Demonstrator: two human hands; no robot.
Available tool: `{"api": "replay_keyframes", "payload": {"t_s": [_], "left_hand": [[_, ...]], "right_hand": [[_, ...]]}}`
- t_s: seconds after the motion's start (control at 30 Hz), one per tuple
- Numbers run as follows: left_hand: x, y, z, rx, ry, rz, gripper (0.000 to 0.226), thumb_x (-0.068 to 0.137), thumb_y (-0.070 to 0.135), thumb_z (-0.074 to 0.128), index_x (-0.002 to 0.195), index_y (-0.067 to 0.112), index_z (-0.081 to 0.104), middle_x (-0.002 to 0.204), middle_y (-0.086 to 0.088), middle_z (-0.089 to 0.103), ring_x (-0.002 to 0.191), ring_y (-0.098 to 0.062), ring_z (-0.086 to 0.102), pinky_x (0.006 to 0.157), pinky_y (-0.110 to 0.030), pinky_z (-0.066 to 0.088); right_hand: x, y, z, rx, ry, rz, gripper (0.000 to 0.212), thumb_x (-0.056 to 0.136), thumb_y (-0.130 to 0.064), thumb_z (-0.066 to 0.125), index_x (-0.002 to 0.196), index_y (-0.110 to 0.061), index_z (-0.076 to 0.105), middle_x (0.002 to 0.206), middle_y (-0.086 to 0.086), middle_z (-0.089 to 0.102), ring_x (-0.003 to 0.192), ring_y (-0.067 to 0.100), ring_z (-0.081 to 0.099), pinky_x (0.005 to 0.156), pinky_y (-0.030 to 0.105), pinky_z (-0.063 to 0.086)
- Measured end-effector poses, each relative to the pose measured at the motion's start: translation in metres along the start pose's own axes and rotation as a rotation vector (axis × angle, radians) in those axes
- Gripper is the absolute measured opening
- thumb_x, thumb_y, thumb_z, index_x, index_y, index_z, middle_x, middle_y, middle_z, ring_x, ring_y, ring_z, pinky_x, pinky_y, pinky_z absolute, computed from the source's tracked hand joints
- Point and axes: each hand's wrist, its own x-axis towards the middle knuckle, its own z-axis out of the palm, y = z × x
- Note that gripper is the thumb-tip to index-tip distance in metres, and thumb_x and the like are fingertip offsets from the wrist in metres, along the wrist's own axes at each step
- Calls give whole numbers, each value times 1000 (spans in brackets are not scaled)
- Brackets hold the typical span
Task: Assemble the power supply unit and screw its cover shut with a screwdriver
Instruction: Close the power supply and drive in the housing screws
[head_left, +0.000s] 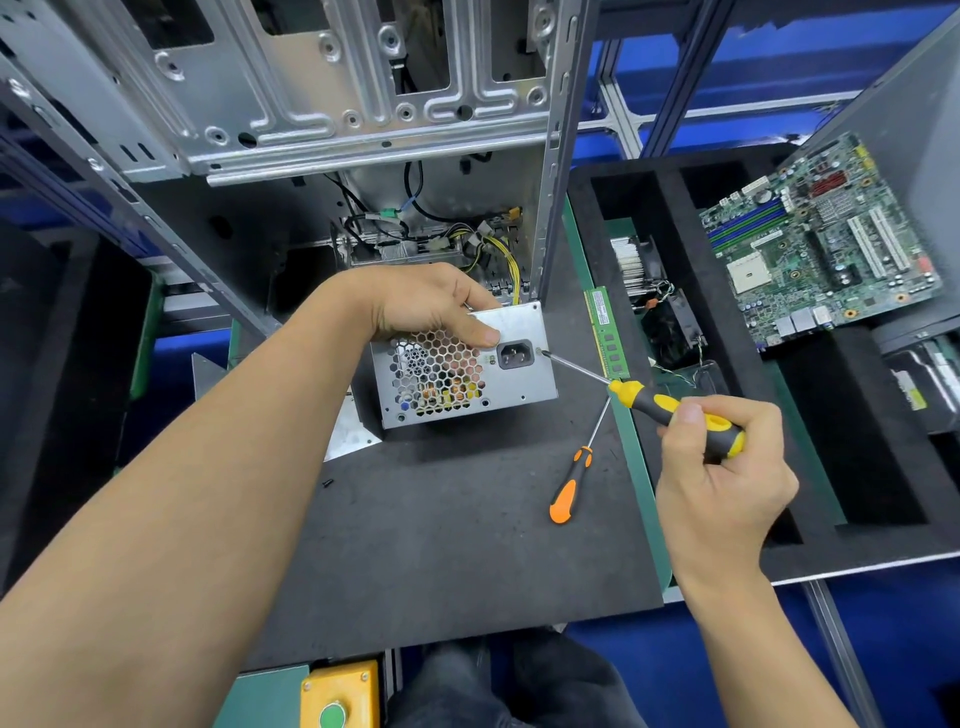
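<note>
The silver power supply unit (519, 387) stands on the dark mat, its honeycomb vent and black power socket facing me. My left hand (431, 306) grips its top edge, thumb pressed just left of the socket. My right hand (722, 467) holds a yellow-and-black screwdriver (675, 410). Its shaft slants up-left and the tip sits on a screw (540, 352) just right of the socket. Yellow cables run from behind the unit into the case.
An open metal computer case (322, 104) looms behind the unit. An orange-handled screwdriver (569, 488) lies on the mat (441, 545). A RAM stick (608, 332), heatsink fan (649, 291) and motherboard (815, 239) sit in the foam tray at right. A small black screw (327, 483) lies at left.
</note>
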Motion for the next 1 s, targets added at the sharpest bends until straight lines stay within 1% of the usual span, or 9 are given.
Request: {"api": "replay_keyframes", "payload": {"t_s": [0.13, 0.23, 0.37, 0.47, 0.53, 0.6, 0.73, 0.87, 1.0], "left_hand": [[0, 1, 1, -1, -2, -3, 24, 81, 25, 74, 104, 19, 78, 109, -9, 76, 99, -23, 71, 95, -31, 52], [0, 2, 1, -4, 0, -3, 21, 82, 24, 74, 102, 21, 79, 108, -9, 76, 98, -22, 70, 94, -29, 52], [-1, 2, 1, 0, 5, 1, 19, 88, 17, 73, 106, 16, 77, 109, -12, 75, 102, -28, 69, 101, -40, 50], [-1, 2, 2, 23, 19, -7, 20, 91, 13, 71, 110, 11, 75, 109, -12, 75, 109, -36, 68, 107, -44, 48], [-2, 4, 3, 27, 31, -14, 20, 91, 12, 70, 110, 10, 75, 108, -10, 76, 107, -34, 69, 106, -43, 48], [-2, 4, 3, 28, 37, -15, 20, 90, 12, 70, 110, 11, 75, 107, -7, 76, 101, -27, 70, 104, -40, 49], [-2, 3, 4, 25, 17, -12, 19, 90, 14, 71, 109, 14, 76, 107, -8, 76, 103, -29, 70, 102, -39, 49], [-1, 2, 4, 41, 8, -2, 31, 88, 16, 71, 118, 8, 71, 114, -11, 74, 113, -36, 66, 108, -44, 47], [-1, 4, 4, 67, -6, -18, 32, 90, 14, 69, 120, 1, 68, 115, -16, 73, 115, -39, 64, 110, -48, 45]], "right_hand": [[-2, 1, -1, -3, 5, 9, 3, 93, -30, 54, 94, -30, 52, 68, 1, 62, 62, 21, 64, 62, 9, 42], [-1, -1, -2, 0, -4, 29, 7, 93, -29, 54, 93, -22, 54, 68, 0, 61, 61, 18, 61, 63, 7, 41], [3, -11, -2, -29, -33, -36, 18, 91, -20, 56, 90, -3, 60, 72, -22, 55, 66, 0, 55, 65, 0, 37], [7, -19, -4, -62, -74, -128, 17, 91, -16, 57, 88, 1, 59, 82, -30, 53, 73, -17, 55, 67, -2, 36], [13, -25, -7, -120, -118, -209, 17, 92, -15, 57, 86, 1, 59, 79, -29, 52, 70, -8, 54, 66, -1, 35], [21, -33, -10, -190, -180, -273, 16, 94, -16, 59, 86, -2, 60, 70, -18, 55, 63, 9, 52, 62, 6, 38], [46, -53, -13, -403, -338, -385, 24, 99, -29, 57, 86, -9, 59, 70, 1, 67, 60, 24, 61, 55, 38, 49], [71, -73, -8, -519, -480, -464, 24, 97, -34, 60, 87, -12, 57, 73, -1, 62, 65, 27, 59, 54, 36, 46], [77, -84, -5, -429, -684, -510, 11, 90, -16, 58, 95, -6, 57, 93, 8, 52, 76, 31, 56, 66, 40, 44]]}}
